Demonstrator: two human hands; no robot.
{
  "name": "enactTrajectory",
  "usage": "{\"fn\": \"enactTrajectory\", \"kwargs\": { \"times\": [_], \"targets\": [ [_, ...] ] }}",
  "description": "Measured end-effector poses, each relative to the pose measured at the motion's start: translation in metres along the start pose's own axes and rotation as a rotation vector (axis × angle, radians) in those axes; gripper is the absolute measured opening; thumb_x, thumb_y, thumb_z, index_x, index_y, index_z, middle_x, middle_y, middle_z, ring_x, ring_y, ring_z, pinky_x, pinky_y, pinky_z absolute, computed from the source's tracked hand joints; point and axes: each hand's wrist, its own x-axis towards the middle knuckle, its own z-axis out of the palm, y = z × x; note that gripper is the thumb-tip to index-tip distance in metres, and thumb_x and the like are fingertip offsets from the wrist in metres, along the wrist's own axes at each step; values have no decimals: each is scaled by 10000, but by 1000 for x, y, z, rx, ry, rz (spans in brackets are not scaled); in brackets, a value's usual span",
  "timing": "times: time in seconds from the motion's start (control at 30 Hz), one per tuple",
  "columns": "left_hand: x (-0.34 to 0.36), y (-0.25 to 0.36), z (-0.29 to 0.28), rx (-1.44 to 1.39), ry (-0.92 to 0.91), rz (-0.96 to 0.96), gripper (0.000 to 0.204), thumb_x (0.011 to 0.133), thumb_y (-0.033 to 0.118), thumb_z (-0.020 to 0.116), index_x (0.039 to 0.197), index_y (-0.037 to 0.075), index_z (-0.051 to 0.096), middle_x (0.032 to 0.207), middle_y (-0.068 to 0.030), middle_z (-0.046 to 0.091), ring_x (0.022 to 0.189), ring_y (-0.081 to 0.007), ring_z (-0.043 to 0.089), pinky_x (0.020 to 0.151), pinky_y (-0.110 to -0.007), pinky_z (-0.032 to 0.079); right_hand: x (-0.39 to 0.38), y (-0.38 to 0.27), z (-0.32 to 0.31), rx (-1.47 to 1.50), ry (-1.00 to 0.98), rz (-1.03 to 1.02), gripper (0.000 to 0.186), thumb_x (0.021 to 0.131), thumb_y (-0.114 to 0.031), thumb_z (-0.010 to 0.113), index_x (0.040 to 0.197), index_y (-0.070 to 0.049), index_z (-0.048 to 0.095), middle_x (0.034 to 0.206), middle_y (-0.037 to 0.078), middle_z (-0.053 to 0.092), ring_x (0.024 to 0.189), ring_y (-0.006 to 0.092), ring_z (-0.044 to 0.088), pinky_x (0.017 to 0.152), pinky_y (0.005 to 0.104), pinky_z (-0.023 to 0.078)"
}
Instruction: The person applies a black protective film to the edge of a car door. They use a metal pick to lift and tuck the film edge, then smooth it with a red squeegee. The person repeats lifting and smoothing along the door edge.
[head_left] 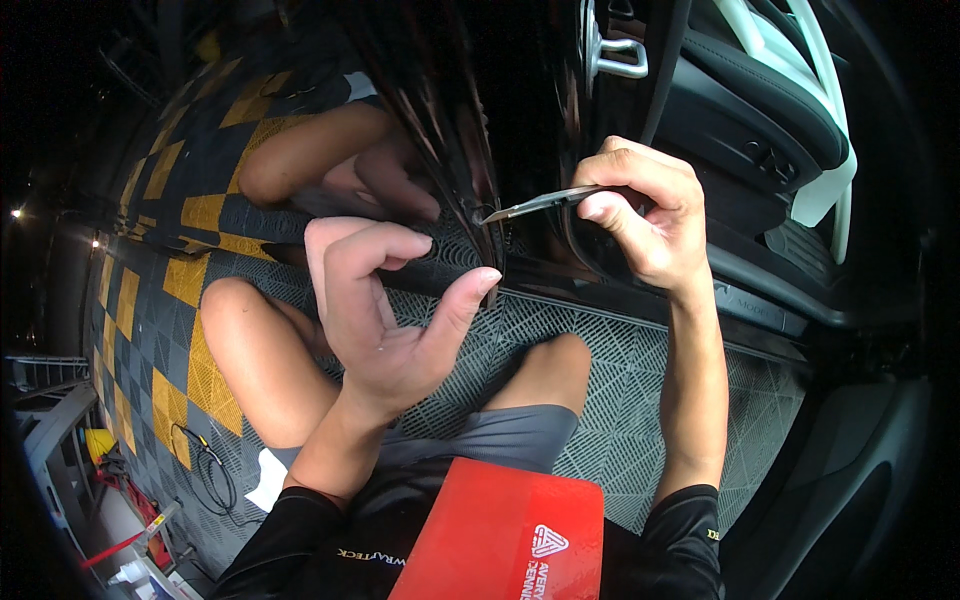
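My right hand point(650, 215) grips a slim metal craft knife point(545, 204) between thumb and curled fingers. Its pointed blade tip meets, or nearly meets, the edge of a glossy black car panel point(525, 130). Lower and to the left, my left hand point(385, 310) holds nothing, with thumb and index finger spread apart. The left thumb tip lies by the panel's lower edge; whether it touches is unclear. The dark paint mirrors the left hand and a knee. A red flat squeegee point(510, 530) juts over my chest from the lower edge; what holds it is out of view.
Right of the panel, the open doorway shows a dark seat point(760, 100), a metal door striker point(622, 58) and a sill point(740, 305). Grey and yellow grid tiles point(200, 395) cover the floor. At lower left lie a black cable point(210, 475) and a cart point(75, 440) with supplies.
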Motion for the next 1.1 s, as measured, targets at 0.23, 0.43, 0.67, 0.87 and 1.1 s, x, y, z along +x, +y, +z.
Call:
{"fn": "enactTrajectory", "kwargs": {
  "times": [0.23, 0.43, 0.67, 0.87, 1.1],
  "targets": [
    [2, 3, 3, -17, 38, -33, 494, 768, 37, 926, 1134, 21, 593, 1036, -63, 503, 856, -158, 464, 723, -262, 402, 4, 2, -4, 0, -27, -17, 144, 891, -128, 803, 958, -5, 767, 813, 80, 702, 689, 173, 646, 613, 298, 477],
    [6, 8, 14, 54, 138, -32, 480, 713, -13, 857, 1104, 33, 582, 1008, -47, 486, 839, -149, 432, 706, -261, 361, 5, 2, -4, -16, -27, -36, 143, 877, -116, 807, 954, -2, 765, 816, 86, 708, 696, 177, 660, 617, 297, 486],
    [10, 13, 32, 206, 244, 13, 451, 707, 13, 789, 1083, 44, 542, 1042, -63, 462, 888, -166, 430, 748, -280, 381, 5, 0, -1, -15, 14, -69, 121, 867, -76, 802, 951, 1, 760, 813, 91, 701, 686, 194, 657, 612, 309, 489],
    [12, 12, 28, 323, 161, 92, 553, 773, -7, 758, 1236, 69, 466, 1128, -52, 387, 928, -115, 431, 815, -253, 403, 2, 2, 1, -3, 19, -50, 113, 863, -55, 802, 955, -6, 758, 805, 84, 690, 671, 191, 644, 596, 314, 475],
    [12, 14, 29, 262, 168, 73, 565, 771, -39, 757, 1242, 70, 465, 1123, -50, 390, 933, -115, 436, 828, -254, 405, 8, -9, -3, -160, 60, -166, 192, 810, -106, 824, 935, 17, 747, 754, 83, 648, 630, 192, 598, 580, 313, 445]
  ]
}}
